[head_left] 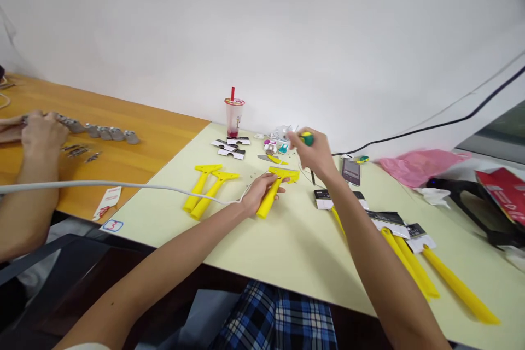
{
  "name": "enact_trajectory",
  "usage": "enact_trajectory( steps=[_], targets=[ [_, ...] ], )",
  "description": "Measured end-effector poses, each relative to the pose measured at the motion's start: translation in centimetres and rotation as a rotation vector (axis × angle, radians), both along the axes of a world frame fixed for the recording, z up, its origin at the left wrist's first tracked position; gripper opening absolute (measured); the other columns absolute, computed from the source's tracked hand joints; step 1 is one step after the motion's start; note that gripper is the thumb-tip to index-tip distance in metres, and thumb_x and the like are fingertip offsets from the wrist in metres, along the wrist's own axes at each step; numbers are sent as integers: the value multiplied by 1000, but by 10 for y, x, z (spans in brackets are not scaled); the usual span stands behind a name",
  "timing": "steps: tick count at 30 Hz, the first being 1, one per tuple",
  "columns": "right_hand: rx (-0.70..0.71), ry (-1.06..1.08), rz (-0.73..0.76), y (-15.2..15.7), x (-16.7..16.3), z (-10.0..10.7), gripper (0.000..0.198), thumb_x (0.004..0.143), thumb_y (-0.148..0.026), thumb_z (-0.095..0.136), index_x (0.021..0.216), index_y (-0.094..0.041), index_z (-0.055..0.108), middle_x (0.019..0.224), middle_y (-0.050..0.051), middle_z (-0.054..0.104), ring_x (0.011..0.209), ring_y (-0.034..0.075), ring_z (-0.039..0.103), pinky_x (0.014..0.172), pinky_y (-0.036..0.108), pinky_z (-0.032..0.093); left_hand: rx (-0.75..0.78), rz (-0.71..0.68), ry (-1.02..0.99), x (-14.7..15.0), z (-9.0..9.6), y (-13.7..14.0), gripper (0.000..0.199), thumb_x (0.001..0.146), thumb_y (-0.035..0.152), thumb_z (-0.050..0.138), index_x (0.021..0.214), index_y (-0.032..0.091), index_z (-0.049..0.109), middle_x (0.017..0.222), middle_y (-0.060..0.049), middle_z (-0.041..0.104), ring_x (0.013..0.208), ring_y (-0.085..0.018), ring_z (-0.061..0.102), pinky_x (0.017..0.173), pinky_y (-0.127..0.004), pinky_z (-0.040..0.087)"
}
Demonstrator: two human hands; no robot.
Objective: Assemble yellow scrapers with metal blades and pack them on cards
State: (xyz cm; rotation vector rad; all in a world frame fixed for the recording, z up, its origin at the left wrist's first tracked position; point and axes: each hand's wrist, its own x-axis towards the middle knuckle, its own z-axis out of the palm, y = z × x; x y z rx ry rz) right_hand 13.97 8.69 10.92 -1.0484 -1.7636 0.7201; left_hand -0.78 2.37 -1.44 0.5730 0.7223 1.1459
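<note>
My left hand (pixel 255 192) is closed around a yellow scraper (pixel 269 199), its wide head pointing away from me. Above and to the right of that head, my right hand (pixel 319 157) grips a screwdriver (pixel 307 138) with a green and yellow handle; its dark shaft points down, apart from the scraper. Two more yellow scrapers (pixel 200 188) lie to the left of my left hand. Just beyond the held scraper are a grey blade with a yellow piece (pixel 278 160) and a few tiny metal bits (pixel 251 175).
Several yellow scrapers (pixel 414 268) with black-and-white cards lie at right. A lidded cup (pixel 234 117) stands near the wall by more cards (pixel 232 153). A phone (pixel 351 170) and pink bag (pixel 418 167) lie behind. At left, another person's hands (pixel 43 131) work over small grey parts.
</note>
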Motion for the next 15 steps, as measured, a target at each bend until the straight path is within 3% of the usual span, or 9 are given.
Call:
enact_trajectory(
  steps=[2,5,7,10,15],
  targets=[
    [64,-301,71,30,-49,6,46,93,-61,83,84,-19,68,76,1,71,51,9,54,44,21,40,-2,12,4,1,-1,0,29,91,27,81,109,20,60,132,-18,80,79,-18,73,52,-22,49],
    [-141,-729,101,81,-120,-2,30,89,-36,93,92,-16,71,76,2,70,55,11,57,50,21,43,7,22,8,-1,-2,2,27,89,25,80,104,20,58,128,-17,80,76,-17,70,52,-23,47],
    [-207,-793,64,111,-153,-13,31,84,-26,97,95,-14,70,72,3,69,56,12,59,52,23,44,17,24,6,-4,-3,4,26,87,24,78,103,19,58,124,-16,78,74,-15,69,52,-23,46],
    [-277,-844,15,143,-177,-29,35,88,-33,96,94,-12,68,64,2,65,54,13,59,53,23,46,3,32,-4,-7,-5,9,24,86,24,76,104,18,60,115,-13,76,71,-14,68,51,-23,45],
    [-398,-908,-6,169,-183,-47,41,79,-34,102,81,-13,67,49,-4,55,49,11,51,50,24,44,-8,14,-41,-2,-12,19,29,83,25,78,106,18,62,103,-9,72,68,-14,69,50,-23,45]
  ],
)
